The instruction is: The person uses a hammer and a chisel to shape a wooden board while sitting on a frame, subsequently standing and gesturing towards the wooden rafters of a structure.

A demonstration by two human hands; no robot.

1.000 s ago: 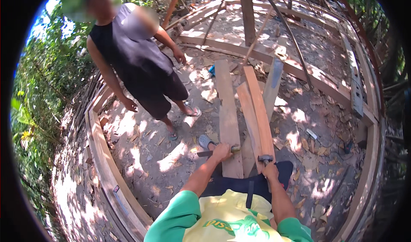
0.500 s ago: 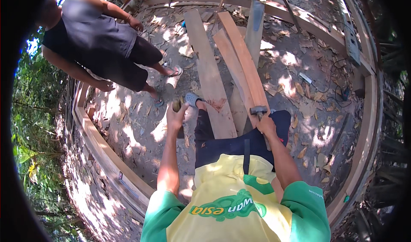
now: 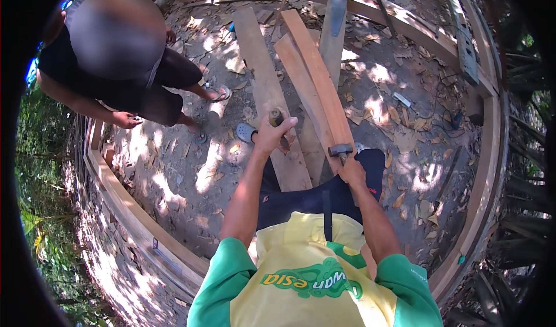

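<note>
My left hand [image 3: 268, 136] is closed around the handle of a chisel [image 3: 276, 116], whose dark blade points down over a long wooden plank [image 3: 255, 55]. My hand covers part of the plank's roughened, chipped patch. In my right hand [image 3: 351, 172] is a hammer [image 3: 340, 150], gripped by its handle with the dark metal head up. The hammer hovers over the near end of a reddish plank [image 3: 313, 52], which lies beside a second, paler board [image 3: 295, 66]. My legs straddle the near ends of the planks.
A person [image 3: 63, 66] stands at the left in dark clothes and sandals. Timber beams [image 3: 405, 23] frame the leaf-strewn ground. Beyond the planks lies a handsaw-like grey blade [image 3: 337, 17]. A white power strip [image 3: 401, 99] with a dark cable is on the right.
My left hand has moved right with the chisel, from beside the plank to above its chipped patch. The hammer stays over the reddish plank. The other person has leaned forward.
</note>
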